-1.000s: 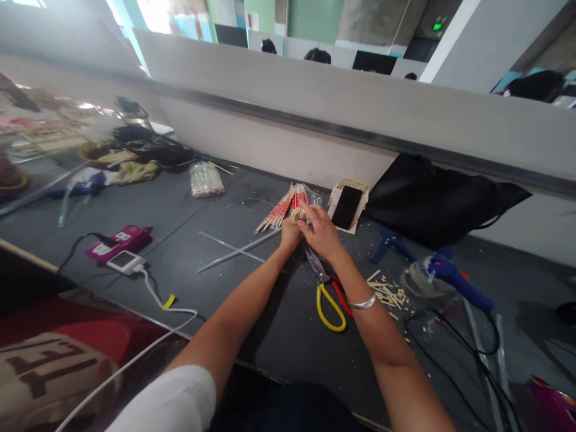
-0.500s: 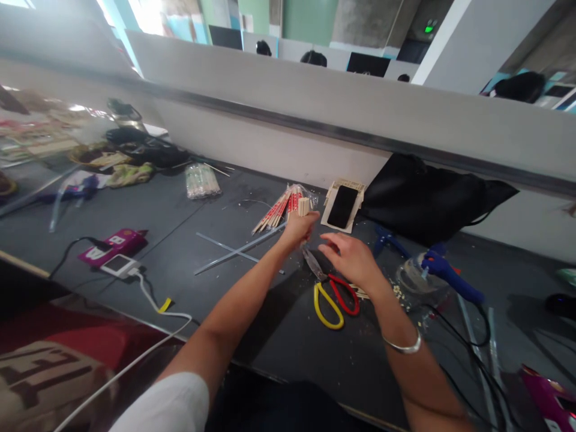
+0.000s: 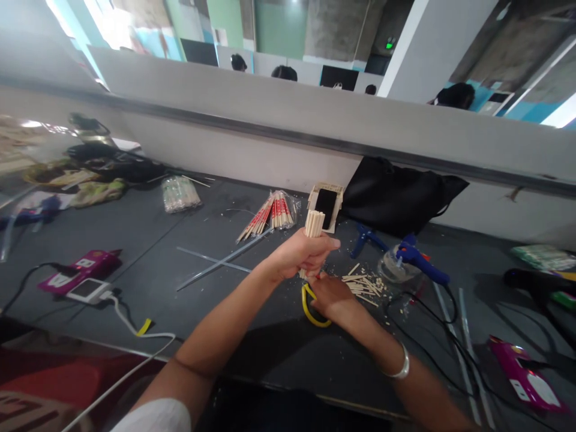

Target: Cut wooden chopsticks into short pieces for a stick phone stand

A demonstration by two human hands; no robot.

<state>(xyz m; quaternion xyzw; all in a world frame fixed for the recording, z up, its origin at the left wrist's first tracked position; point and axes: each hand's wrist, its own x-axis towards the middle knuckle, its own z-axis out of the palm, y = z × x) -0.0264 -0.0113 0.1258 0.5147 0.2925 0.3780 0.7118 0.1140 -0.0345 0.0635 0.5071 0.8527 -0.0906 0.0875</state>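
Observation:
My left hand [image 3: 306, 251] is closed around an upright bundle of pale wooden chopsticks [image 3: 314, 224]. Their square ends stick out above the fist, and the lower ends show a little beneath it. Just below, my right hand [image 3: 335, 297] has its fingers curled at the handles of the scissors [image 3: 308, 309]. The yellow loop shows to the left of the hand; most of the red loop and the blades are covered. Short cut stick pieces [image 3: 363, 285] lie scattered to the right of that hand. Red-wrapped chopsticks [image 3: 258, 219] rest behind my left hand.
A phone [image 3: 326, 207] lies on card near the partition, beside a black bag [image 3: 400, 192]. At right are blue glue guns [image 3: 423, 264] with a trailing cable. Crossed glue sticks [image 3: 220, 264] and a purple power strip [image 3: 81, 270] with a white charger lie at left.
The view has shifted right. My right hand has come down onto the scissors' handles. My left hand, with the chopsticks, has moved nearer and stands above the right hand.

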